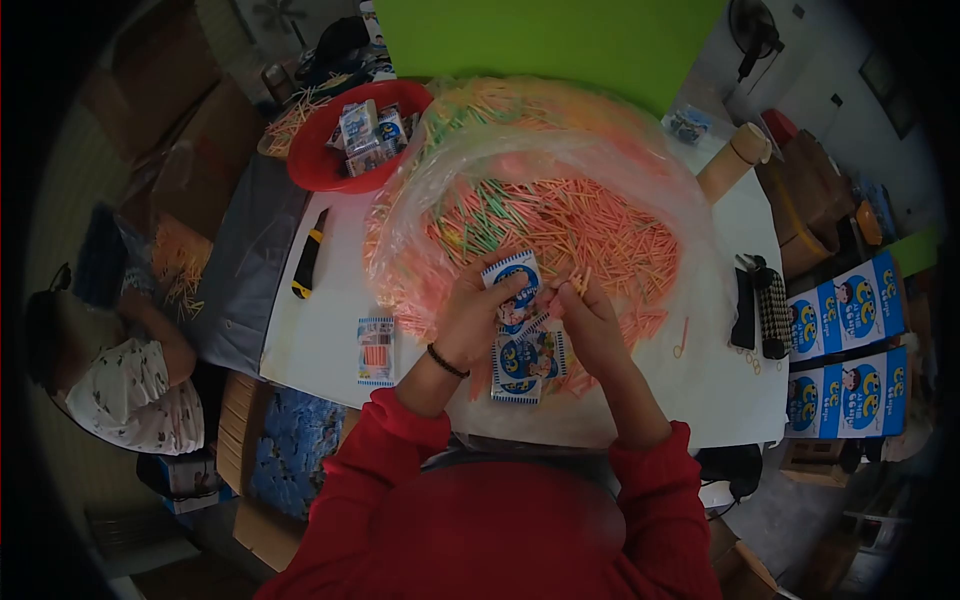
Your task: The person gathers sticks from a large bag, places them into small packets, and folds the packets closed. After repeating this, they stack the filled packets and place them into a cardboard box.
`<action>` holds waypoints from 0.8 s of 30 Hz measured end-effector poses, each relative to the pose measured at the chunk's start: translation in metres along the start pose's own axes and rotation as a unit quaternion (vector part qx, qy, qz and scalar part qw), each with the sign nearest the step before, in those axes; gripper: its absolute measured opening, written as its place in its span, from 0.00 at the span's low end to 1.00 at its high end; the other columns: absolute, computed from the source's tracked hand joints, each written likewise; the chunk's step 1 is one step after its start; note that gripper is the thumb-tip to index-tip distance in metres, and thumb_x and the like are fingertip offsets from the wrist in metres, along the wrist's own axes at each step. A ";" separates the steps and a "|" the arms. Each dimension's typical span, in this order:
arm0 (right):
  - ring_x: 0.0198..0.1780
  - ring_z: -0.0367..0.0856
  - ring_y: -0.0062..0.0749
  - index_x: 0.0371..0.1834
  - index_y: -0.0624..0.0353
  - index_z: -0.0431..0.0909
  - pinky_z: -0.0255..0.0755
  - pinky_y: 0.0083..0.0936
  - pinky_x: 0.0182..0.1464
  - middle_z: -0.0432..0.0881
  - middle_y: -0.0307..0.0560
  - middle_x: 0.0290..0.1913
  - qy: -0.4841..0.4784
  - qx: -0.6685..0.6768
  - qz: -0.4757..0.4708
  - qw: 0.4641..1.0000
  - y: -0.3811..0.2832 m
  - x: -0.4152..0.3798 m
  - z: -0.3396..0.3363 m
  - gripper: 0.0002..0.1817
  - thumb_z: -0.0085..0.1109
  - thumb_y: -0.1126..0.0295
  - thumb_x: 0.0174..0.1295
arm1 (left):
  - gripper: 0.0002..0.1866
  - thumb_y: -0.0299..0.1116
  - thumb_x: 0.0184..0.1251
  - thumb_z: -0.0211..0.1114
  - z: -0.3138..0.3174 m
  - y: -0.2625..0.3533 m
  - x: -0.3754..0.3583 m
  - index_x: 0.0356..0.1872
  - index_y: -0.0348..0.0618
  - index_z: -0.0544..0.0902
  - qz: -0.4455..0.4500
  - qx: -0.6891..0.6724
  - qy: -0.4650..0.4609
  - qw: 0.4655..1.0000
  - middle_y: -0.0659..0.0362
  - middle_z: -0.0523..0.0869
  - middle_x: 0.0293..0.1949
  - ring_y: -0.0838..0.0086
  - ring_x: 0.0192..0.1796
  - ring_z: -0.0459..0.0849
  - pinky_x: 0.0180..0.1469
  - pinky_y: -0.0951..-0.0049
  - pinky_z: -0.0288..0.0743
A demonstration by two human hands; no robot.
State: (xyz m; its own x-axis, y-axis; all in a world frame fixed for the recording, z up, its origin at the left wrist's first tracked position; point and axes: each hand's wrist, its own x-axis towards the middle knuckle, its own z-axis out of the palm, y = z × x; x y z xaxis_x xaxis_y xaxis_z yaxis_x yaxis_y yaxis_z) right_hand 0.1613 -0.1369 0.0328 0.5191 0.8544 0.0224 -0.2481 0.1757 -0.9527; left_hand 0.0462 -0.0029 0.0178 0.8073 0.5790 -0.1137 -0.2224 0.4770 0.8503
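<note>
My left hand (468, 318), with a dark beaded bracelet at the wrist, grips a small blue-and-white printed packet (517, 268) over the bag's front edge. Close to the packet's right side, my right hand (594, 322) pinches a few short pale orange-pink sticks (579, 281) in its fingertips. Below both hands, more printed packets (518, 368) lie overlapping. Behind them spreads a large clear plastic bag (660, 160), open toward me and full of thin pink, orange and green sticks (560, 215). The packet's opening is too small to make out.
A red bowl (310, 155) of filled packets stands back left. On the white table (330, 260) lie a yellow-black box cutter (308, 258) and a packet with pink sticks (376, 350). Blue boxes (845, 395) are stacked right; another person (140, 385) sits left.
</note>
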 end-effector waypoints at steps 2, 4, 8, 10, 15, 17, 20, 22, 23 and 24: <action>0.46 0.73 0.20 0.46 0.57 0.71 0.66 0.21 0.53 0.76 0.38 0.42 0.002 -0.036 0.003 0.999 0.016 0.002 0.001 0.07 0.43 0.68 0.75 | 0.21 0.27 0.68 0.62 0.004 -0.002 -0.001 0.61 0.39 0.72 -0.053 -0.148 -0.032 0.987 0.55 0.84 0.42 0.70 0.41 0.86 0.43 0.71 0.81; 0.46 0.72 0.20 0.46 0.57 0.71 0.66 0.21 0.53 0.76 0.38 0.42 0.017 -0.044 -0.044 0.998 0.024 0.005 -0.005 0.07 0.44 0.69 0.75 | 0.19 0.34 0.71 0.61 0.003 -0.004 -0.005 0.58 0.37 0.73 -0.104 -0.163 -0.050 0.980 0.54 0.85 0.42 0.68 0.42 0.86 0.45 0.67 0.82; 0.47 0.72 0.21 0.48 0.58 0.71 0.66 0.20 0.52 0.76 0.39 0.43 0.092 -0.191 -0.137 0.968 0.018 0.009 -0.031 0.06 0.47 0.71 0.73 | 0.16 0.34 0.73 0.58 -0.012 -0.006 -0.007 0.55 0.36 0.74 -0.168 -0.149 0.032 0.974 0.53 0.85 0.42 0.66 0.44 0.86 0.49 0.62 0.82; 0.47 0.73 0.21 0.49 0.59 0.71 0.67 0.20 0.52 0.76 0.40 0.43 0.102 -0.208 -0.090 0.969 0.043 0.010 -0.062 0.07 0.47 0.72 0.73 | 0.14 0.35 0.74 0.56 -0.029 -0.018 0.000 0.52 0.36 0.74 -0.152 -0.235 -0.009 0.960 0.53 0.85 0.43 0.63 0.46 0.86 0.51 0.59 0.81; 0.48 0.74 0.26 0.52 0.61 0.73 0.68 0.21 0.51 0.77 0.45 0.45 0.093 -0.307 -0.078 0.944 0.047 0.002 -0.067 0.10 0.48 0.73 0.71 | 0.13 0.33 0.76 0.51 -0.027 -0.016 0.000 0.52 0.34 0.73 -0.155 -0.244 0.018 0.957 0.52 0.84 0.44 0.61 0.46 0.85 0.51 0.59 0.82; 0.49 0.75 0.29 0.52 0.61 0.74 0.68 0.22 0.53 0.78 0.47 0.46 0.088 -0.351 -0.035 0.932 0.044 0.003 -0.068 0.10 0.49 0.73 0.70 | 0.13 0.32 0.76 0.51 -0.026 -0.016 -0.002 0.52 0.34 0.73 -0.155 -0.238 0.012 0.959 0.52 0.84 0.45 0.62 0.47 0.85 0.51 0.59 0.81; 0.49 0.75 0.30 0.53 0.61 0.73 0.68 0.22 0.53 0.78 0.48 0.47 0.058 -0.470 -0.168 0.865 0.052 0.004 -0.078 0.11 0.49 0.74 0.71 | 0.12 0.31 0.76 0.51 -0.026 -0.017 -0.004 0.51 0.34 0.74 -0.147 -0.257 0.014 0.955 0.52 0.83 0.46 0.62 0.49 0.84 0.53 0.59 0.80; 0.49 0.75 0.30 0.53 0.61 0.73 0.68 0.23 0.53 0.78 0.47 0.47 0.081 -0.424 -0.109 0.895 0.044 0.000 -0.076 0.10 0.48 0.75 0.70 | 0.15 0.33 0.76 0.51 -0.031 -0.021 -0.005 0.57 0.36 0.72 -0.134 -0.236 -0.011 0.962 0.52 0.83 0.50 0.61 0.52 0.84 0.57 0.57 0.78; 0.49 0.75 0.30 0.52 0.61 0.72 0.68 0.23 0.53 0.78 0.47 0.47 0.103 -0.376 -0.049 0.920 0.040 -0.001 -0.074 0.10 0.48 0.75 0.70 | 0.15 0.33 0.76 0.51 -0.034 -0.024 -0.006 0.57 0.36 0.72 -0.134 -0.236 -0.011 0.962 0.52 0.83 0.50 0.61 0.52 0.84 0.57 0.57 0.78; 0.49 0.75 0.30 0.52 0.61 0.72 0.68 0.23 0.53 0.78 0.47 0.47 0.103 -0.376 -0.050 0.920 0.039 0.000 -0.075 0.10 0.48 0.75 0.70 | 0.15 0.33 0.76 0.52 -0.033 -0.021 -0.008 0.57 0.36 0.72 -0.130 -0.212 -0.003 0.969 0.52 0.84 0.50 0.62 0.52 0.84 0.57 0.58 0.78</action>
State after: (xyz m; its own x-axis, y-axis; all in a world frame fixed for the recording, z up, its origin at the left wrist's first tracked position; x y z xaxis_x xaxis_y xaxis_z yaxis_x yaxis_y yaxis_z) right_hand 0.2134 -0.1665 -0.0269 0.6712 0.7286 0.1365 0.4047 -0.2059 -0.8910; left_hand 0.0266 0.0039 -0.0158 0.8693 0.3995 -0.2912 -0.2149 0.8359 0.5051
